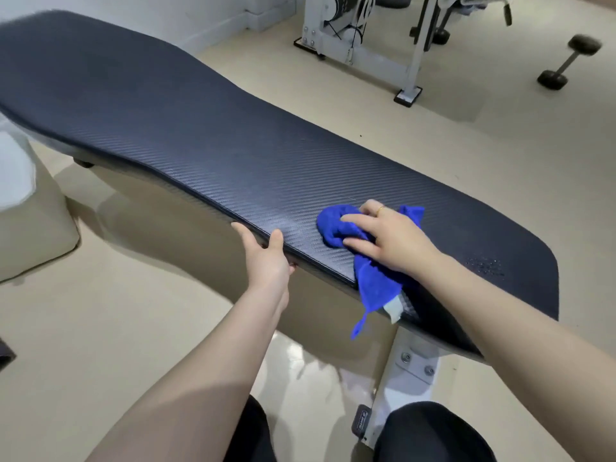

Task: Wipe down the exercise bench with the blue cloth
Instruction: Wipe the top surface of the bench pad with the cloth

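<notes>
A long dark padded exercise bench (206,135) with a woven texture runs from the upper left to the lower right. My right hand (390,238) lies flat on a crumpled blue cloth (336,228) and presses it onto the pad near its near edge. One corner of the cloth hangs over that edge, with a white label showing. My left hand (266,258) grips the near edge of the bench just left of the cloth, thumb on top and fingers underneath.
The bench's white metal leg (400,378) stands between my knees. A white exercise machine frame (363,35) stands on the beige floor beyond the bench, and a black dumbbell (566,63) lies at the far right. A pale cushion-like object (23,208) sits at the left.
</notes>
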Action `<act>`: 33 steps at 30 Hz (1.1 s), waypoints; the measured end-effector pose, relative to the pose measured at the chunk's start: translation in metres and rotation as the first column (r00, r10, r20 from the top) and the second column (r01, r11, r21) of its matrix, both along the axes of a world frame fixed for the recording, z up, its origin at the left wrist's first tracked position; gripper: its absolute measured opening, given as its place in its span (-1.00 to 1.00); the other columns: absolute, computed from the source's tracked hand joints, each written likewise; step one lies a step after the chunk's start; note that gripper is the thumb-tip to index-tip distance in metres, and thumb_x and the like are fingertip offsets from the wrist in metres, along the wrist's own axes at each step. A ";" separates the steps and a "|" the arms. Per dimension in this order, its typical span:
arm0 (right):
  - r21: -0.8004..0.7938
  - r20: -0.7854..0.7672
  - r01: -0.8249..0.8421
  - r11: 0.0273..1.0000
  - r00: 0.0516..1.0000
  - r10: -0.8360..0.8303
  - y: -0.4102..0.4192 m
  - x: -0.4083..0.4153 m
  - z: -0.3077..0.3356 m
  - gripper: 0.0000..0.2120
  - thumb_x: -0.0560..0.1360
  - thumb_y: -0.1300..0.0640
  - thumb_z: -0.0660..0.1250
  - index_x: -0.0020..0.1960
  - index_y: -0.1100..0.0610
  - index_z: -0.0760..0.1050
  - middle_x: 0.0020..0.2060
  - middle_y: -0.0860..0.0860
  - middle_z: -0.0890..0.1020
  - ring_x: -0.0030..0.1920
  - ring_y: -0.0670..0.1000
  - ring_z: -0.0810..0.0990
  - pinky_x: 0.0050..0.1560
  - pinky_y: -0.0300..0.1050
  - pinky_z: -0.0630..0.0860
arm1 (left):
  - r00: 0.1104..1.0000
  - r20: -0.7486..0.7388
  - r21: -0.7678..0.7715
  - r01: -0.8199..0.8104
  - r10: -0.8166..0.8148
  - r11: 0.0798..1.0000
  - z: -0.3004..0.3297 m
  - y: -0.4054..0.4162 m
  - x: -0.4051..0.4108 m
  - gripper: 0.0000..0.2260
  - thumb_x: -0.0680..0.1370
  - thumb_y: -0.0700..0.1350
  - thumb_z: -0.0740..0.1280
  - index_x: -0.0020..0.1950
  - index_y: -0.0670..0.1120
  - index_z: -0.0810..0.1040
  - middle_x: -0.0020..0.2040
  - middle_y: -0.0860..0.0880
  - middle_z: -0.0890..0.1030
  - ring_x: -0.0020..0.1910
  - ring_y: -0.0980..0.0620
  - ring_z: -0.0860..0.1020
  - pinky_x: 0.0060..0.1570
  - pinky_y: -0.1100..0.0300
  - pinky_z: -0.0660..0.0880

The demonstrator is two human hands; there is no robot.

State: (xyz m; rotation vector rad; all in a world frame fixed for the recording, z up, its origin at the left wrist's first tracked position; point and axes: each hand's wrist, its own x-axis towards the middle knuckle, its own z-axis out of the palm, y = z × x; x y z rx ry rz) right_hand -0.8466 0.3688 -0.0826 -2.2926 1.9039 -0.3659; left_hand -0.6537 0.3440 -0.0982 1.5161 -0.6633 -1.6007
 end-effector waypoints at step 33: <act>-0.110 0.049 -0.095 0.989 0.994 0.101 -0.112 -0.101 -0.011 -0.74 0.49 -0.04 0.22 0.04 0.09 0.54 0.00 0.16 0.50 0.01 0.24 0.50 -0.02 0.02 0.40 | 0.714 0.270 -0.262 -0.591 0.646 0.763 -0.016 0.052 -0.124 -0.58 0.66 -0.15 0.00 0.53 0.01 0.16 0.52 0.12 0.24 0.48 0.19 0.21 0.43 0.35 0.07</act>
